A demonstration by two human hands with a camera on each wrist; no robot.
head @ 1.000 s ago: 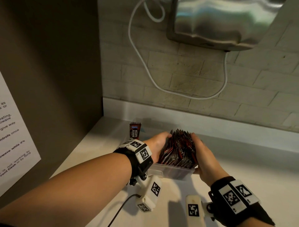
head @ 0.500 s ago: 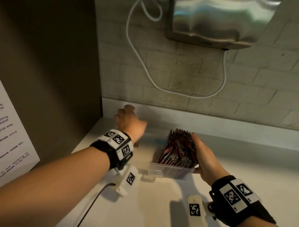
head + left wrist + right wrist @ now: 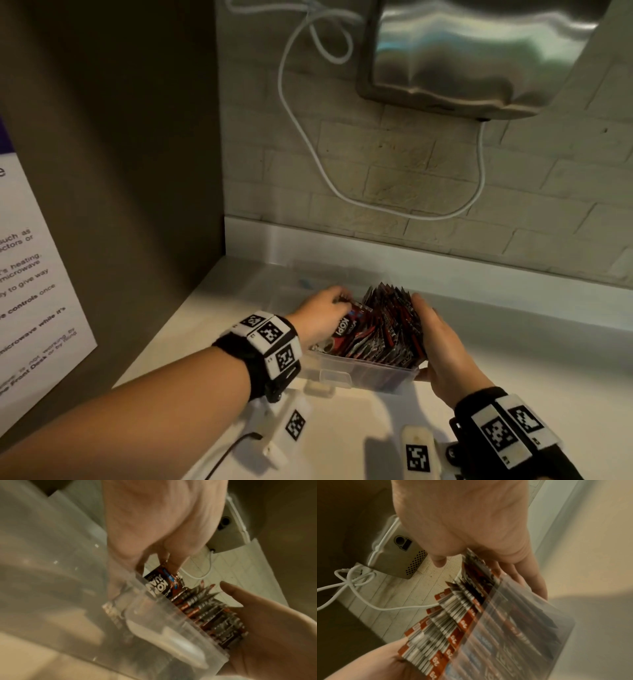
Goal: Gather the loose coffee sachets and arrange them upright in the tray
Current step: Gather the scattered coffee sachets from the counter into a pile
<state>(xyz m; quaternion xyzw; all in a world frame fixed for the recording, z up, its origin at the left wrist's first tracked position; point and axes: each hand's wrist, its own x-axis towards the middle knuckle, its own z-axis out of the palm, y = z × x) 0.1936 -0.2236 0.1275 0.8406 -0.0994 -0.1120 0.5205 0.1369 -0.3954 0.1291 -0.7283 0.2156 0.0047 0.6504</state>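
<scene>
A clear plastic tray (image 3: 342, 375) sits on the pale counter, packed with several red-and-black coffee sachets (image 3: 390, 329) standing on edge. My left hand (image 3: 320, 317) pinches one sachet (image 3: 346, 329) by its top, at the left end of the row, over the tray's left side. In the left wrist view that sachet (image 3: 161, 586) hangs from my fingertips (image 3: 173, 565) just inside the tray wall (image 3: 154, 622). My right hand (image 3: 435, 337) lies flat against the right end of the row with straight fingers. The right wrist view shows the sachets (image 3: 453, 615) fanned beside that hand (image 3: 488, 555).
A dark panel with a white notice (image 3: 30, 291) closes off the left. A brick wall with a steel hand dryer (image 3: 479, 58) and a looping white cable (image 3: 308, 137) stands behind. A raised ledge (image 3: 445, 274) runs along the counter's back.
My left hand reached back to the loose sachet by the wall, picked it up and brought it to the tray's left end. The right hand stayed against the row.
</scene>
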